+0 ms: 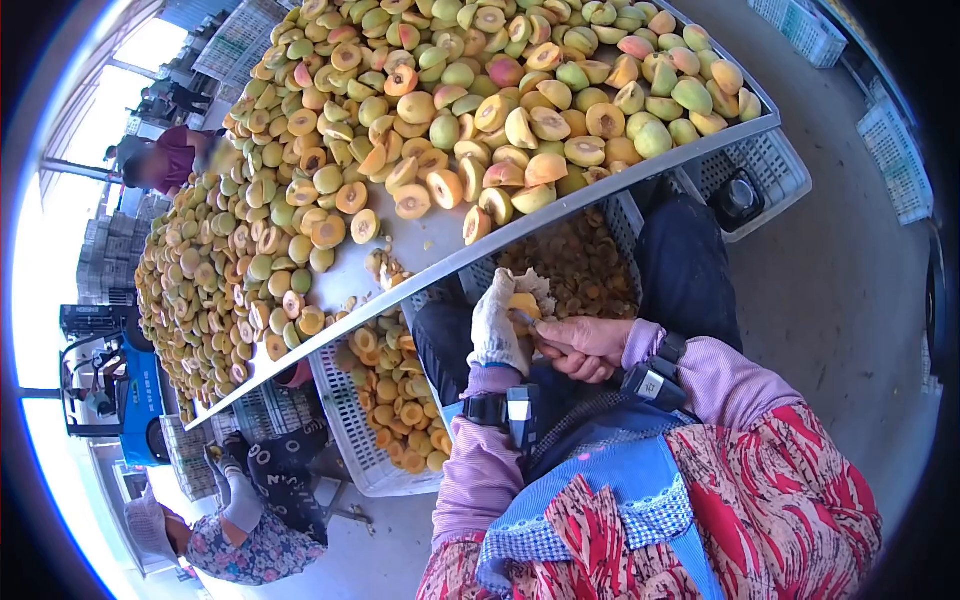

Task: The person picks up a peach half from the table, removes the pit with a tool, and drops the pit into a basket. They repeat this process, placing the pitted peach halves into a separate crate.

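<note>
My left hand (pixel 500 325), in a white glove, is closed around a yellow peach half (pixel 524 304) just below the table's edge. My bare right hand (pixel 582 347) grips a small knife (pixel 524 320) whose blade touches the fruit. Both hands sit over my lap, above a white crate (pixel 625 215) holding brownish pits and scraps. A large heap of halved and whole peaches (pixel 440 120) covers the metal table (pixel 400 255) in front of me.
A second white crate (pixel 345 420) of cut peach halves stands at lower left. A person in a floral top crouches at bottom left; another in a dark red top is across the table. Empty crates lie on the concrete floor at right. A blue vehicle stands far left.
</note>
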`<state>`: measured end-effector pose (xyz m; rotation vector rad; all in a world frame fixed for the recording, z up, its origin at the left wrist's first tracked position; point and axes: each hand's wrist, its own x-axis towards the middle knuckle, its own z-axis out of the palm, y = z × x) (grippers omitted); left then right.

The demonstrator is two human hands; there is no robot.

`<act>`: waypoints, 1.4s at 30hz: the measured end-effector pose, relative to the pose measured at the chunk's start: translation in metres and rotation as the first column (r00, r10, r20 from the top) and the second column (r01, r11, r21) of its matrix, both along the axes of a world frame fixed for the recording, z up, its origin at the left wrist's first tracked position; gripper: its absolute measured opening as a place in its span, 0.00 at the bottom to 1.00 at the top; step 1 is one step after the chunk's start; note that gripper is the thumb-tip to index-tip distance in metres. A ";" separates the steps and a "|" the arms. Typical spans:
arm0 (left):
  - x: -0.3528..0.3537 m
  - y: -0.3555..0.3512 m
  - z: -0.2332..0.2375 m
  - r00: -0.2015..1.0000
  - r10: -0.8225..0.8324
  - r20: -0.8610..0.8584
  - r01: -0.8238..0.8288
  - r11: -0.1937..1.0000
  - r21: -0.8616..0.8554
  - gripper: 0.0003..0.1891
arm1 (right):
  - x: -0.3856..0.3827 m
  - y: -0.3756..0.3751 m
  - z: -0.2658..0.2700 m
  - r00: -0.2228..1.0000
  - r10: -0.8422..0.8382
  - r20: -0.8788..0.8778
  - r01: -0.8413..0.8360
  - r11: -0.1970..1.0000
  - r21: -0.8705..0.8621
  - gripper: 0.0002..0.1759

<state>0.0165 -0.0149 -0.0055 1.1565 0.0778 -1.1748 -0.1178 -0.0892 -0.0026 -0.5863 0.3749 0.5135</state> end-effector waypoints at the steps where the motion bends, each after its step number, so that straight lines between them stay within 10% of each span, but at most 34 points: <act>1: -0.002 -0.002 0.001 0.999 -0.016 0.035 0.017 1.000 -0.004 0.17 | -0.003 0.002 -0.001 1.000 0.003 0.002 -0.003 1.000 0.004 0.24; 9: -0.028 -0.012 0.026 0.970 -0.075 -0.229 0.050 0.993 -0.111 0.21 | -0.023 -0.003 -0.008 0.987 -0.052 0.152 0.015 0.973 0.232 0.23; 13: -0.038 -0.035 0.037 0.916 -0.005 0.400 0.018 0.999 -0.029 0.18 | -0.039 -0.014 -0.011 0.907 -0.235 0.350 0.033 0.867 0.496 0.23; 14: -0.024 -0.033 0.021 0.499 0.114 0.859 -0.054 0.993 -0.101 0.14 | -0.039 -0.017 -0.008 0.903 -0.217 0.370 0.010 0.873 0.488 0.23; 16: 0.006 -0.004 0.073 -0.248 -0.208 0.946 -0.234 0.961 0.150 0.14 | -0.038 -0.024 0.010 0.892 -0.446 0.077 0.427 0.886 0.181 0.19; 18: 0.044 0.021 0.089 -0.193 -0.498 0.846 -0.562 0.762 0.321 0.18 | -0.032 -0.016 0.000 0.914 -0.405 0.025 0.331 0.708 -0.623 0.13; 20: 0.098 0.043 0.067 -0.241 -0.651 0.720 -0.705 0.627 0.331 0.21 | -0.031 -0.006 -0.001 0.891 -0.442 0.105 0.393 0.633 -0.667 0.12; 26: 0.163 -0.040 0.039 -0.269 -0.528 0.806 -0.457 0.806 0.376 0.26 | -0.007 0.007 -0.021 0.923 -0.358 0.142 0.350 0.627 -0.696 0.14; 30: 0.163 -0.098 0.017 0.069 -0.581 0.811 -0.347 0.748 0.565 0.30 | -0.008 0.003 -0.020 0.933 -0.340 0.115 0.319 0.639 -0.699 0.13; 32: 0.171 -0.104 0.005 -0.013 -0.574 0.819 -0.408 0.751 0.519 0.30 | -0.008 0.002 -0.020 0.923 -0.364 0.127 0.351 0.656 -0.668 0.13; 34: 0.170 -0.102 0.024 0.335 -0.478 0.812 -0.203 0.804 0.558 0.28 | -0.008 0.001 -0.017 0.912 -0.386 0.141 0.383 0.674 -0.632 0.12; 35: 0.156 -0.091 0.042 0.706 -0.187 0.683 -0.104 0.927 0.361 0.21 | -0.006 0.000 -0.015 0.910 -0.395 0.122 0.379 0.681 -0.626 0.12; 36: 0.159 -0.080 0.028 0.812 0.063 0.581 -0.134 0.988 0.081 0.15 | -0.005 0.000 -0.013 0.910 -0.403 0.100 0.374 0.691 -0.619 0.12; 38: 0.125 -0.055 0.043 0.916 0.317 0.245 -0.262 0.937 -0.230 0.14 | -0.001 0.005 -0.005 0.907 -0.406 0.114 0.388 0.699 -0.600 0.13; 42: 0.071 -0.008 0.047 0.963 0.245 0.112 -0.205 0.936 -0.286 0.15 | 0.004 0.011 0.009 0.895 -0.329 0.301 0.445 0.616 -0.649 0.15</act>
